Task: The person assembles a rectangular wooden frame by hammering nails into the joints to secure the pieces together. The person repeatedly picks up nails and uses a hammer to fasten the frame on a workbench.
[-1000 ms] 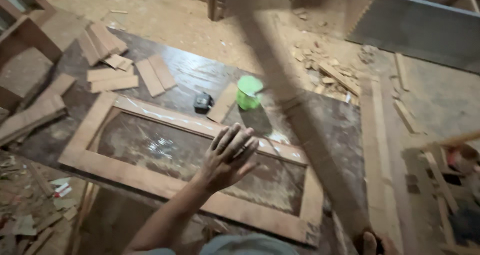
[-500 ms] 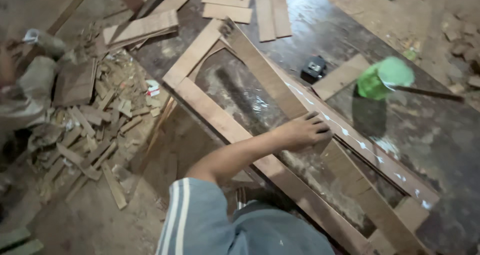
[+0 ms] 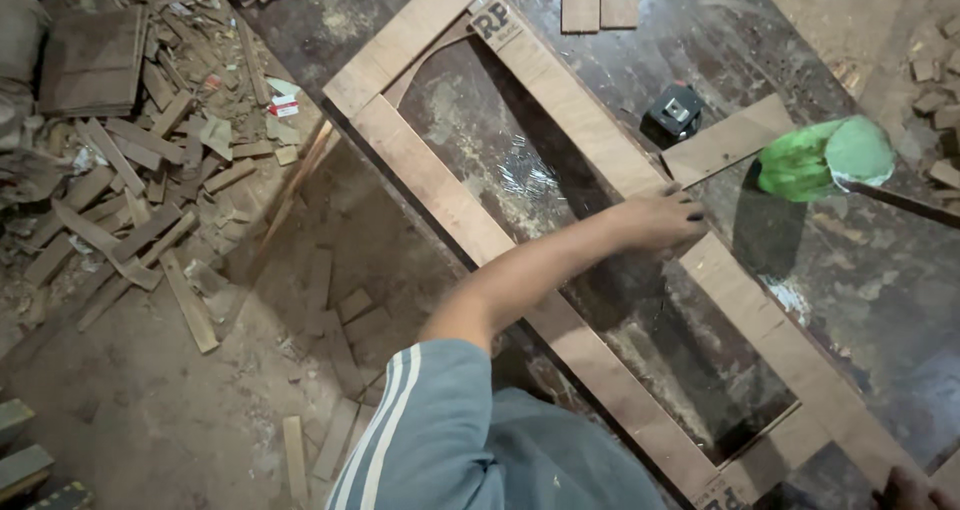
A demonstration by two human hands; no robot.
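We are pressing our left hand (image 3: 660,220), grip released and flat, on the wooden frame (image 3: 560,100); our right hand (image 3: 905,490) is barely showing, its grip impossible to tell.

A woodworking shop: wooden frame (image 3: 560,220), offcuts (image 3: 150,200), dusty floor (image 3: 150,410).

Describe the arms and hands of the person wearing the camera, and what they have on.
The left hand is bare with dark-painted nails, the forearm uncovered. A grey-blue short sleeve with pale stripes covers the upper arm. Of the right hand, only bare fingertips show at the frame's bottom edge.
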